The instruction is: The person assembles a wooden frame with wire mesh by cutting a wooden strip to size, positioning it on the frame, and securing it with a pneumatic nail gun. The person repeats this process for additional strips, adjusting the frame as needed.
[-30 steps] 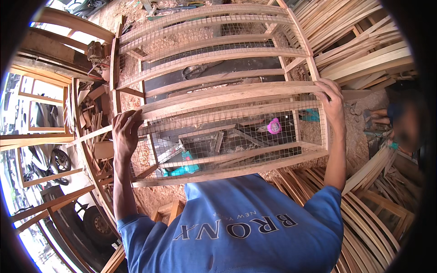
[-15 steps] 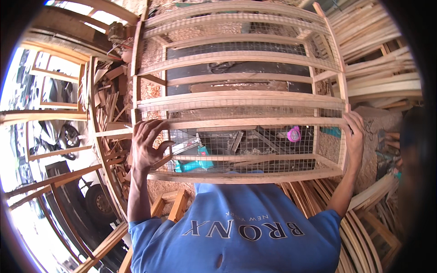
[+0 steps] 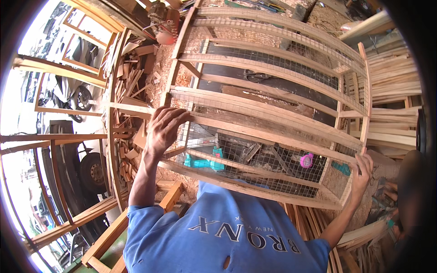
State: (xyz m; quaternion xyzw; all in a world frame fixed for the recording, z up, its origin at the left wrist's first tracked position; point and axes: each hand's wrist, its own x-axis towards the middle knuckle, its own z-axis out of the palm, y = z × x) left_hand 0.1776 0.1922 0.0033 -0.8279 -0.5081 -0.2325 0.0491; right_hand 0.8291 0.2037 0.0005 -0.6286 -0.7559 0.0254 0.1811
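A long wooden frame [image 3: 273, 138], cage-like with several pale slats and wire mesh, lies slantwise in front of my blue shirt. My left hand [image 3: 163, 129] is closed over its left end, fingers bent across the corner of a rail. At the opposite end, my right hand [image 3: 363, 168] grips the near right corner, its fingertips hooked over the upright. Through the mesh below I see a pink tape measure [image 3: 307, 160] and a teal tool [image 3: 205, 161], whose kind is partly hidden by the slats.
Wood offcuts [image 3: 129, 86] are heaped at the left beside a wooden rack. Stacked boards [image 3: 389, 77] line the right side. A reddish machine [image 3: 165, 32] stands at the far left. Yellowish wooden legs [image 3: 170, 195] are close to my left elbow. A motorcycle [image 3: 73, 93] is outside.
The frame has turned clockwise in view, its right end coming nearer and its left end farther. Both hands stayed on it. The surroundings have shifted as well, so my head has moved.
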